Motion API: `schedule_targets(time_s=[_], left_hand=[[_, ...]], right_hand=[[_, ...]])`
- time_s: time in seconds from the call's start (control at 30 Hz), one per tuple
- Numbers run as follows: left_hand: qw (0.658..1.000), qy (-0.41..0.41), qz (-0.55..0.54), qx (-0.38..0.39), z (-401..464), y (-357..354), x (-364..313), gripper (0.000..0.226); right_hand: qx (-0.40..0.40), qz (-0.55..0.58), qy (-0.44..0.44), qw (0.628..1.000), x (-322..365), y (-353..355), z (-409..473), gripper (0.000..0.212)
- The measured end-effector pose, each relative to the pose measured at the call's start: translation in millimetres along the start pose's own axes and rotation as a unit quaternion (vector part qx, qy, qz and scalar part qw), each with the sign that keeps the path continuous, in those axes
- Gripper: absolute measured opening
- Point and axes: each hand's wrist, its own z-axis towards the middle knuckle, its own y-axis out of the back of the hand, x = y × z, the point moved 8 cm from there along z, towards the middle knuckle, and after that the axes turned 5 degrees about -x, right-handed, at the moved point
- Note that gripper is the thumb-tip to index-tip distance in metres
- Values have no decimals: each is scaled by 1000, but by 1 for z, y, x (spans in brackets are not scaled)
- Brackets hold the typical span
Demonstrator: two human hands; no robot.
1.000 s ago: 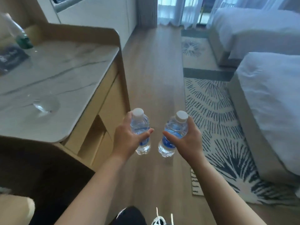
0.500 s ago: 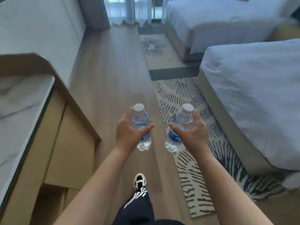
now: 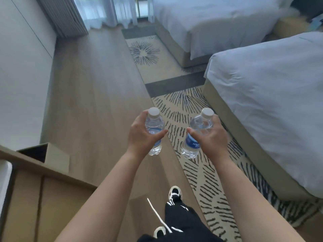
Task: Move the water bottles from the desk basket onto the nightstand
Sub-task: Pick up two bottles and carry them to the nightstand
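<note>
A strip of bare wooden floor is seen running ahead from the near bed, bounded on its left by a white wall and on its right by a patterned rug that lies along the foot of that bed. The rug's left edge is crossed by no furniture, and the floor between wall and rug is open as far as the curtains beyond the far bed. To the left of the near bed, at the lower corner of the view, the wooden edge of the desk is seen, with only a sliver of its pale surface in view. Two water bottles are held in the air, upright and slightly tilted, left of the near bed and above the line where floor and rug meet, well apart from each other. The left bottle is gripped by the left hand, whose fingers are curled round its middle with the thumb across the front. The right bottle is gripped by the right hand in the same way, the thumb laid over the label. Both bottles are clear plastic, filled with water, capped in white, and banded with a blue label; white lettering is partly readable on the right one only. A black trouser leg and a black-and-white shoe are seen below the hands.
</note>
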Motion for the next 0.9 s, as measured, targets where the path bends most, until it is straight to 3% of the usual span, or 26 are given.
schedule_targets(time_s=[0.3,0.57,0.9], left_hand=[[1000,-8,-2,7,202,-65,60,65],[1000,11,-7,6,388,-121,88,66],[996,11,-51,73,611,-229,147,64]], right_hand=[[-11,1,-2,1000,-17,-93,189,56],[-41,-1,-16,999,-9,-135,368,58],[-96,-14,-78,992,-43,-209,572,61]])
